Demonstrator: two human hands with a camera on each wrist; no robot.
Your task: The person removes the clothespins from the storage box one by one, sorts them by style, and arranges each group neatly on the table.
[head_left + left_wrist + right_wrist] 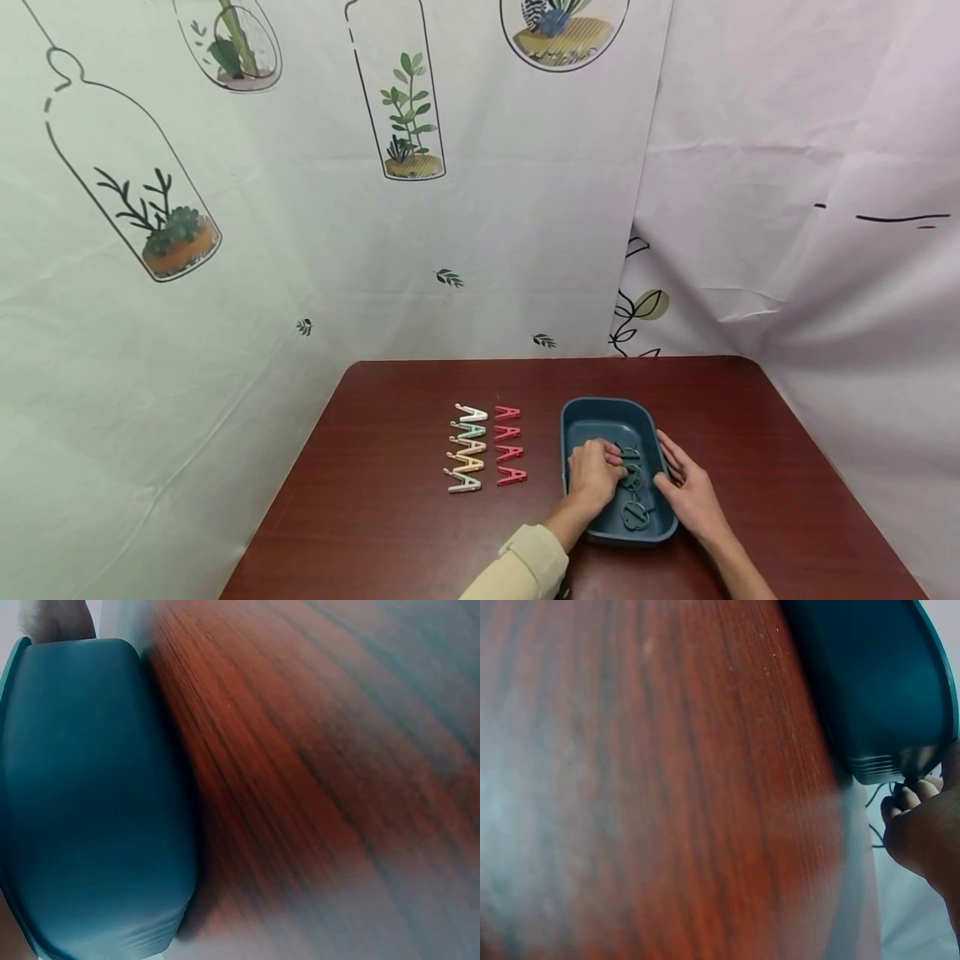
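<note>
A dark blue tray [604,407] stands on the table, its outer wall [97,772] filling much of the left wrist view. Several dark green ring-like pieces [636,514] lie inside it, too small to name exactly. My left hand [592,477] reaches into the tray with bent fingers by the upper pieces; whether it grips one cannot be seen. Against the tray's right side rests my right hand [693,496], thumb by the rim and fingers extended along the outside. In the right wrist view the tray's wall [870,675] is at the upper right.
Left of the tray, clothespins lie in two columns: several pale ones [467,446], white, mint and cream, and several red ones [510,452]. The brown wooden table [390,517] ends at a patterned cloth backdrop [480,225].
</note>
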